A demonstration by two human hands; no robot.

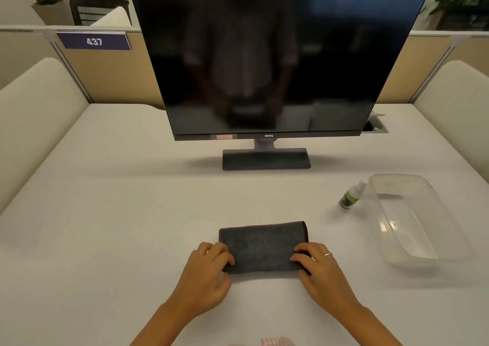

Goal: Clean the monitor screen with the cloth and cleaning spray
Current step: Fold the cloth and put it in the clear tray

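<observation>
A dark grey folded cloth lies flat on the white desk near me. My left hand pinches its near left corner with curled fingers. My right hand, with a ring on one finger, grips the near right corner the same way. The black monitor stands switched off at the middle of the desk on a grey base. A small green-labelled spray bottle stands to the right, leaning against a clear plastic tray.
The clear plastic tray sits at the right of the desk. Cream padded dividers flank both sides. A partition with a sign reading 437 runs behind the monitor. A cable slot is at the back right.
</observation>
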